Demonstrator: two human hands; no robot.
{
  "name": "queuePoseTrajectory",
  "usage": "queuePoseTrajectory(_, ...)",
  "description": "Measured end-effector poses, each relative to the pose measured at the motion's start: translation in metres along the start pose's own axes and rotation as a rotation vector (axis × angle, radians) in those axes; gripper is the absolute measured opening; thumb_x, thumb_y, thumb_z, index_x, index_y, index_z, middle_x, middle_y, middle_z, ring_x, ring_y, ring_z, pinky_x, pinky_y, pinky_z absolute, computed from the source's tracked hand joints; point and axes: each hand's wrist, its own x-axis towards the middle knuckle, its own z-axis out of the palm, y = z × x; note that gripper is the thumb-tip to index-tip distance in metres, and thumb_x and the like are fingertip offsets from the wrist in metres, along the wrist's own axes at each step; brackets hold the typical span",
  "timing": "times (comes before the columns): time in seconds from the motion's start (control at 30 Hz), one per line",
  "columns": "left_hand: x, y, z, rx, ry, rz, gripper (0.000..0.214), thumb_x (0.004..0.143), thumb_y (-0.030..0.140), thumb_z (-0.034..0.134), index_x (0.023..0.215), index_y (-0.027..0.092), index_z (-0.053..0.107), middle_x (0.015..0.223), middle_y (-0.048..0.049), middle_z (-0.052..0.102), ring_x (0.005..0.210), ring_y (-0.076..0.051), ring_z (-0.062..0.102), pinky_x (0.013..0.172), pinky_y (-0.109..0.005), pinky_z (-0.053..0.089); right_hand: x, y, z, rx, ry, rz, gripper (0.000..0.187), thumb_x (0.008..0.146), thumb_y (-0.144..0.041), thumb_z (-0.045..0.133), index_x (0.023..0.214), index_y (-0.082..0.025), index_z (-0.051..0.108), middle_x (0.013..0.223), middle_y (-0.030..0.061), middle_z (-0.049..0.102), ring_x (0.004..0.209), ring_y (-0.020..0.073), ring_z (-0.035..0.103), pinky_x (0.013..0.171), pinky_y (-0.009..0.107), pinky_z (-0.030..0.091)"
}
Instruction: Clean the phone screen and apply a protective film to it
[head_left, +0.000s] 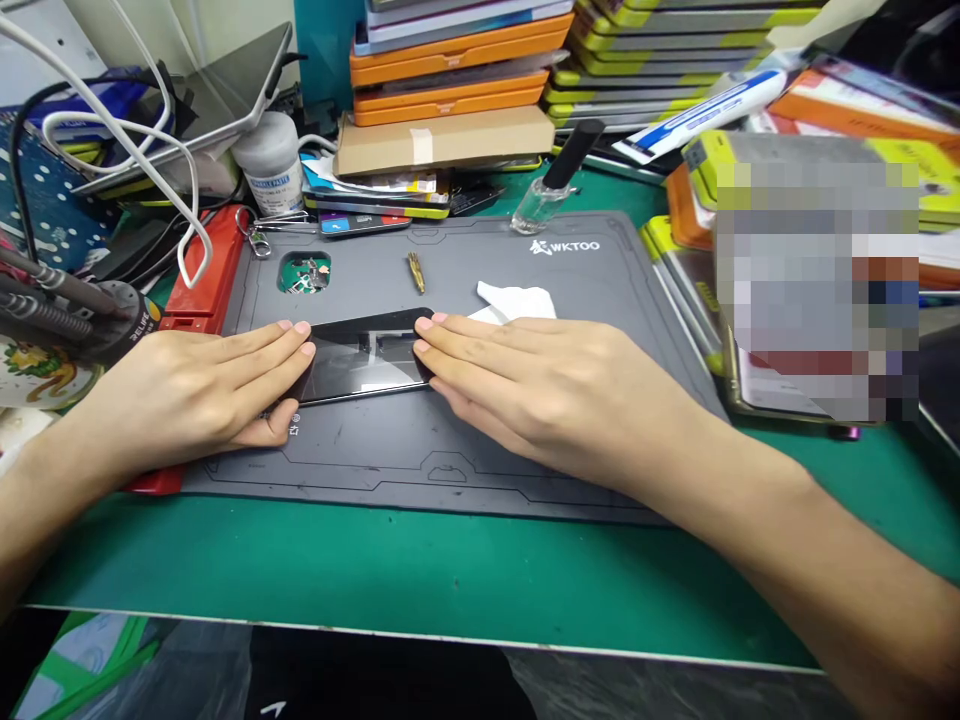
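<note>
A black smartphone [360, 362] lies screen up on the grey work mat [360, 440], its glossy glass reflecting light. My left hand [202, 385] holds its left end, fingertips on the glass and thumb at the near edge. At the opposite end, my right hand [540, 375] presses its fingers on the glass; its thumb is mostly hidden. Just behind my right hand lies a crumpled white wipe [517, 300]. A small brass-coloured pointed piece [416, 272] rests beyond the phone. Tiny screws and metal parts [306, 274] sit in the mat's recess at the far left.
A glass bottle with a black cap [551, 185] and a white paste jar [270, 165] stand at the back. Stacked orange cases [457, 65] rise behind. Phones and yellow-grey boxes [694, 270] crowd the right. Screwdrivers [52, 285] and white cables [135, 150] occupy the left.
</note>
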Motion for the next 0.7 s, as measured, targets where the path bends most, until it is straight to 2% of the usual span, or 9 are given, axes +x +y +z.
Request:
queuePoseTrajectory(0.17,-0.0004,0.0001,-0.0004,-0.031,0.006,-0.020,0.058,0.112,0.025,0.069,0.169,0.022,0.063,0.153,-0.0125,0.079,0.131,-0.032,0.084,0.114,-0.041,0.072,-0.0002,0.0001,0.0005,-0.012,-0.005,0.010,0.030,0.116,-0.009,0.061,0.131,-0.012,0.087,0.140,0.0135,0.087,0.129,0.0290,0.087,0.102,0.039,0.074)
queuePoseTrajectory(0.27,0.0006,0.0005,-0.0033,-0.046,-0.003,-0.031,0.057,0.112,0.024,0.069,0.168,0.024,0.064,0.154,-0.0108,0.078,0.132,-0.031,0.083,0.115,-0.041,0.072,-0.0002,0.0001,0.0017,-0.020,0.008,0.008,0.029,0.116,-0.009,0.061,0.130,-0.011,0.086,0.139,0.0139,0.088,0.128,0.0283,0.087,0.102,0.038,0.073)
queuePoseTrajectory(0.47,0.0064,0.0028,-0.0072,0.055,0.004,0.041,0.044,0.113,0.021,0.066,0.155,0.009,0.070,0.145,-0.0189,0.082,0.129,-0.033,0.085,0.110,-0.041,0.074,0.0003,-0.0005,0.0022,-0.059,0.016,-0.003,0.029,0.117,-0.010,0.060,0.128,-0.012,0.086,0.137,0.0124,0.089,0.126,0.0275,0.088,0.100,0.037,0.074)
queuePoseTrajectory(0.7,0.0070,0.0042,-0.0080,0.079,0.013,0.030,0.036,0.114,0.021,0.063,0.146,0.012,0.076,0.142,-0.0155,0.084,0.126,-0.030,0.086,0.110,-0.039,0.073,0.0018,0.0000,0.0024,-0.034,0.047,-0.020,0.027,0.116,-0.009,0.061,0.126,-0.006,0.086,0.135,0.0159,0.089,0.123,0.0289,0.089,0.097,0.038,0.075)
